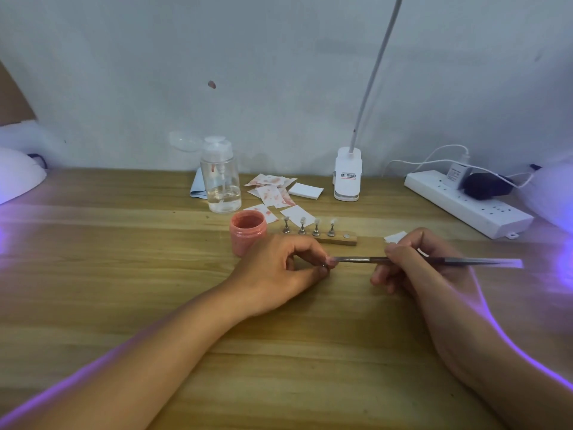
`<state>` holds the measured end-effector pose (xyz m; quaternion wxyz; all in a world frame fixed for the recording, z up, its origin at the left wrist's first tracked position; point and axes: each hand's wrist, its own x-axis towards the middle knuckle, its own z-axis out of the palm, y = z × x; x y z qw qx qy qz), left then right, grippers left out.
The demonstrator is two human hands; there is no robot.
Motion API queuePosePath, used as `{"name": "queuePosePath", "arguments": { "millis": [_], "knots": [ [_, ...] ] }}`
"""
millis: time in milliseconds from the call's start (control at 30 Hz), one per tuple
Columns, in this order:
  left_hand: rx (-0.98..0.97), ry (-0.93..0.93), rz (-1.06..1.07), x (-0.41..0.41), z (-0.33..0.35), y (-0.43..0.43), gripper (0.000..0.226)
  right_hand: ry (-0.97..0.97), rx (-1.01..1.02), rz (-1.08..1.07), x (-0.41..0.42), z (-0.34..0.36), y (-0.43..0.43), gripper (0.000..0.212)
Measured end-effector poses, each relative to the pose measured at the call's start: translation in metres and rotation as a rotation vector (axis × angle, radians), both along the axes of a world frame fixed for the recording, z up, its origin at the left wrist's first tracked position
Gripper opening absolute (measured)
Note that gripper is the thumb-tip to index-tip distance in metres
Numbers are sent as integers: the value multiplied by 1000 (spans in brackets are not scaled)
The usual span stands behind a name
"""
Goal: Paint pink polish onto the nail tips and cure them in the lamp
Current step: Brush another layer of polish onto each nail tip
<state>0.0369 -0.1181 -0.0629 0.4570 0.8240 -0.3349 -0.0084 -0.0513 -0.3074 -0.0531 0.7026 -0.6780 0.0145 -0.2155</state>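
Bristles of a brush [356, 260], gripped in the curled fingers of the right hand [412, 268], met a small nail tip [331, 261] pinched by the left hand [279, 271]. The pink polish jar [248, 231] stood just behind the left hand; a wooden stand [341, 240] carrying four more tips [316, 220] sat beyond, between both hands.

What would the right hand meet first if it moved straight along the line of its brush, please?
The nail tip pinched by the left hand; the brush in the right hand seems to touch it, though depth is unclear.

no readable text; clamp label [347, 176] blurred
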Motion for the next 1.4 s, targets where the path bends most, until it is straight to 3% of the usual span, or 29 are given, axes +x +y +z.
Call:
{"name": "queuePosePath", "arguments": {
  "millis": [933,1400],
  "knots": [
    [22,-14,-2,-1,2,-1,19,12,-34,-11,1,1,0,21],
    [1,-7,-4,-2,2,-1,8,-5,-32,-92,1,1,-1,22]
  ]
}}
